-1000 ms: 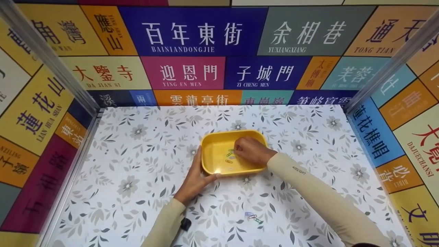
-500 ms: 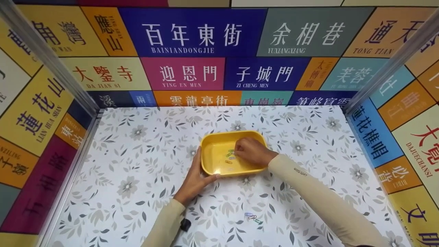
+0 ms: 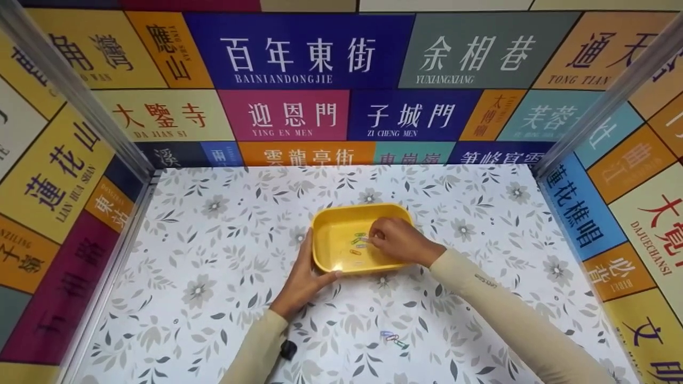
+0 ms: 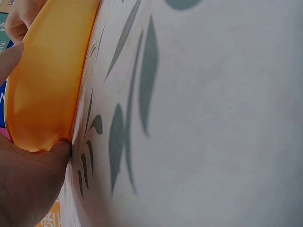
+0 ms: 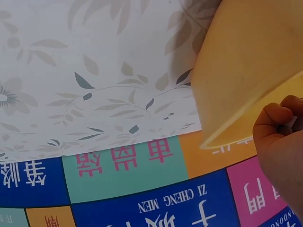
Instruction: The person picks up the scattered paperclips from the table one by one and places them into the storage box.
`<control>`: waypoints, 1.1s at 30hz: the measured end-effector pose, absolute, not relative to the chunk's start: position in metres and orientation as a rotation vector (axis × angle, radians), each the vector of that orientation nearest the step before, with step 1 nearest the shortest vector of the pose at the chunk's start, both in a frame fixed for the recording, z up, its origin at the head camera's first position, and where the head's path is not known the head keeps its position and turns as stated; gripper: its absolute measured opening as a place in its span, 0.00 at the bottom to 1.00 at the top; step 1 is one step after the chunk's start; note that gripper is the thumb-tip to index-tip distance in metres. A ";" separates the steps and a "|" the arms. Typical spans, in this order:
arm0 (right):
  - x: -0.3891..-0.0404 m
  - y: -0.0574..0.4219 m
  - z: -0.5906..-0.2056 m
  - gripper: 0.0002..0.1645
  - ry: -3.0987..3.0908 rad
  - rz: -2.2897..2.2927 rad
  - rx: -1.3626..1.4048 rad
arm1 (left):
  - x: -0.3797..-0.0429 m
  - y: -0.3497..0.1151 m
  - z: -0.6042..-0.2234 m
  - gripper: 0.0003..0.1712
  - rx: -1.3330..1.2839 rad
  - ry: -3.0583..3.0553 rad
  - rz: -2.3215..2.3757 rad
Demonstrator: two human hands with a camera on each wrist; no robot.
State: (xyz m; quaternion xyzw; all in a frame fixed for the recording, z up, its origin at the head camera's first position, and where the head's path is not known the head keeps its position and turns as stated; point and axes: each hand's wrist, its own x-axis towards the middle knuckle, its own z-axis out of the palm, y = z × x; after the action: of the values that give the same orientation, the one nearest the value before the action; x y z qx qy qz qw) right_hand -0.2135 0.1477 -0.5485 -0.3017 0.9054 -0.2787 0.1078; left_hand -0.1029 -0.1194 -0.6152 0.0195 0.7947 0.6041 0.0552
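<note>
Yellow plastic, smooth and a bit shiny: that's the bin (image 3: 332, 234), gripped at its near left corner by my left hand (image 3: 301, 280), thumb on the near side, fingers along the end. My right hand (image 3: 403, 241) is inside it, fingers curled beside some thin looped clips (image 3: 355, 252); can't tell if I'm pinching one. That hand also blocks part of the bin's right half. Bin sits on a flat leaf-print sheet (image 3: 240, 240), three loose clips (image 3: 393, 338) lie nearer me, and sign panels (image 3: 304, 26) wall things in on three sides.

Tray (image 4: 47, 80) cropped in wrist views
</note>
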 end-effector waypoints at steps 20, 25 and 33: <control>-0.169 0.173 -0.538 0.04 2.690 -0.861 -1.116 | -0.104 -0.120 -0.616 0.78 0.027 2.422 1.803; -0.159 0.177 -0.541 0.03 2.711 -0.829 -1.187 | -0.103 -0.120 -0.615 0.77 0.036 2.421 1.813; -0.145 0.184 -0.543 0.02 2.730 -0.875 -1.234 | -0.104 -0.119 -0.615 0.77 0.042 2.402 1.854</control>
State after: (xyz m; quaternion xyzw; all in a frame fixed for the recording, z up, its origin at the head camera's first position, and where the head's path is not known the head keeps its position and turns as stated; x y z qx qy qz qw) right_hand -0.1454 0.1844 -0.5429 -0.3953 0.8747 -0.2802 0.0100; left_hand -0.1037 -0.1185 -0.6149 0.0137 0.7904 0.6101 0.0534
